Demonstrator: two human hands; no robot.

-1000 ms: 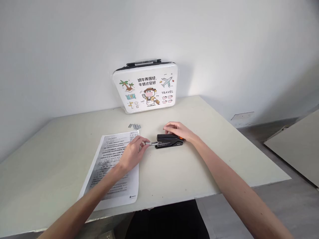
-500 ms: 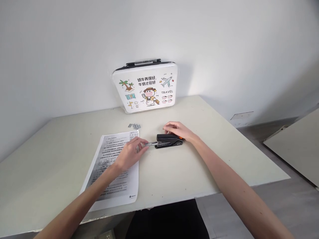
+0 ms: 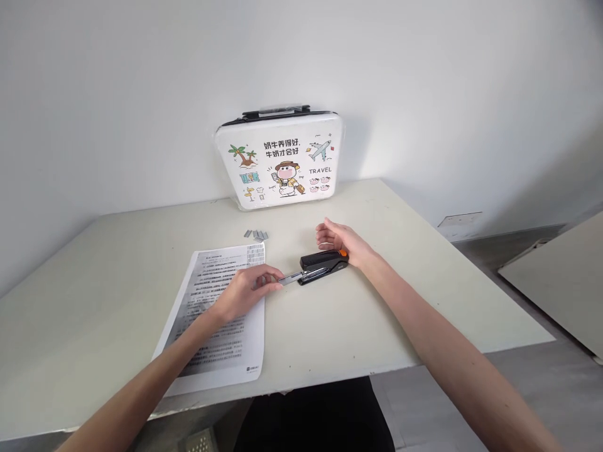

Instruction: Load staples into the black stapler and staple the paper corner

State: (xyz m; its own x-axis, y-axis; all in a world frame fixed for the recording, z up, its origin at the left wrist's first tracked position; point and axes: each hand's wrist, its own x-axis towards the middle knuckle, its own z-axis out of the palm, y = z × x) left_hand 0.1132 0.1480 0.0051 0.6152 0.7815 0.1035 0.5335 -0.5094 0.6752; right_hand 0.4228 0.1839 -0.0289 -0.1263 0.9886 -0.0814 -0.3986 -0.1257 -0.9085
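A black stapler (image 3: 323, 267) with an orange rear end lies on the table, its metal staple tray (image 3: 291, 278) sticking out at the left. My left hand (image 3: 247, 290) pinches the outer end of that tray between thumb and fingers, over the right edge of a printed sheet (image 3: 252, 361). Behind the stapler, the heel of my right hand (image 3: 346, 245) rests at the orange end. Its thumb is raised and its other fingers are loosely curled, with nothing visible in them. Several grey staple strips (image 3: 257, 235) lie loose just beyond the sheet.
A white case (image 3: 254, 135) with cartoon prints and a black handle leans against the wall at the back of the table (image 3: 117, 263). The table's front edge runs close to my forearms. A wall plate (image 3: 460, 219) is at the right.
My right thumb has lifted away from the fingers. The stapler has turned slightly, its tray end nearer me, and my left hand has shifted a little to the right with the tray. The view has moved slightly.
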